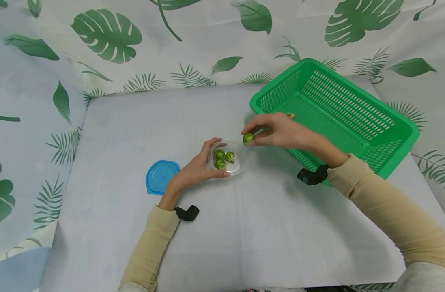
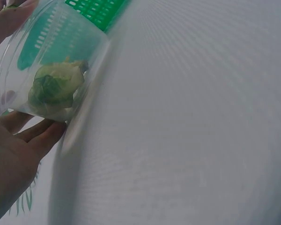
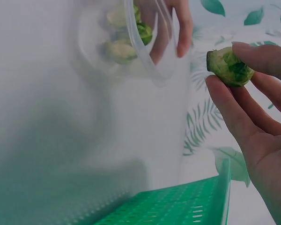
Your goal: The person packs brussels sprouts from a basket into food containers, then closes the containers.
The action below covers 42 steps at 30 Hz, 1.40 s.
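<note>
My left hand (image 1: 198, 165) grips a clear plastic container (image 1: 239, 162) around its near-left side, thumb and fingers on opposite walls. Three Brussels sprouts (image 1: 220, 155) lie in the bottom of it; the left wrist view shows a sprout (image 2: 58, 86) through the wall. Between thumb and fingertips, my right hand (image 1: 277, 130) pinches another Brussels sprout (image 1: 248, 138), held just off the container's right rim. In the right wrist view this sprout (image 3: 230, 66) shows its pale cut stem end, apart from the container (image 3: 147, 47).
A large green plastic basket (image 1: 357, 97) stands at the right, behind my right forearm. One sprout (image 1: 290, 115) shows inside it, partly hidden by the hand. Left of the container, a blue lid (image 1: 160, 177) lies on the grey-white table (image 1: 134, 125). Leaf-print cloth hangs behind.
</note>
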Each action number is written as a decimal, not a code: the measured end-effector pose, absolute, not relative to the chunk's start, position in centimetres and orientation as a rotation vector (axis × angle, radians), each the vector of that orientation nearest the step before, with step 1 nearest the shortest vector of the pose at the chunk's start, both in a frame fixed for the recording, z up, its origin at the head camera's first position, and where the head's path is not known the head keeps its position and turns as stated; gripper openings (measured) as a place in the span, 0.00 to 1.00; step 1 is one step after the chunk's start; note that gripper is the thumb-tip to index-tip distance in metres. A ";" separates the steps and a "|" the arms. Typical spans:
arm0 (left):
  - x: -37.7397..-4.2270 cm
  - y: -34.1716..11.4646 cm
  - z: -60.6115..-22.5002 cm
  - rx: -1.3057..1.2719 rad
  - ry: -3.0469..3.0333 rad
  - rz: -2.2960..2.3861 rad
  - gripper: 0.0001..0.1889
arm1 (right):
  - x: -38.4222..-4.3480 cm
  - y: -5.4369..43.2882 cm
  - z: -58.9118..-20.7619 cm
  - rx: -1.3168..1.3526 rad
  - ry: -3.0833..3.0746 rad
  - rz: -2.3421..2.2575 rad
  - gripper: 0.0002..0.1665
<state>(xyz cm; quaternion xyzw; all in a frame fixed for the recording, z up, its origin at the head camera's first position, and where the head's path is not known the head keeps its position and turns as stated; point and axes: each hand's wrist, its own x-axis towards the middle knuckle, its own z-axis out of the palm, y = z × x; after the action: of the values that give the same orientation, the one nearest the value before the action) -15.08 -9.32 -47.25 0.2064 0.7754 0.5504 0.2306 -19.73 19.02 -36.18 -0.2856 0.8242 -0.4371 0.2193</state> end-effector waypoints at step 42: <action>-14.9 -9.5 -47.1 0.503 2.149 1.472 0.51 | -17.9 14.3 -39.9 -1.215 2.372 -0.919 0.16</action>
<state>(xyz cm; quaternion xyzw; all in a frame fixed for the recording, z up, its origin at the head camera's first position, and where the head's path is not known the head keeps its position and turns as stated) -14.91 -9.48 -47.15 0.1838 0.7860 0.5385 0.2417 -17.88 14.26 -39.93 -0.4254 0.8305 -0.3219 0.1605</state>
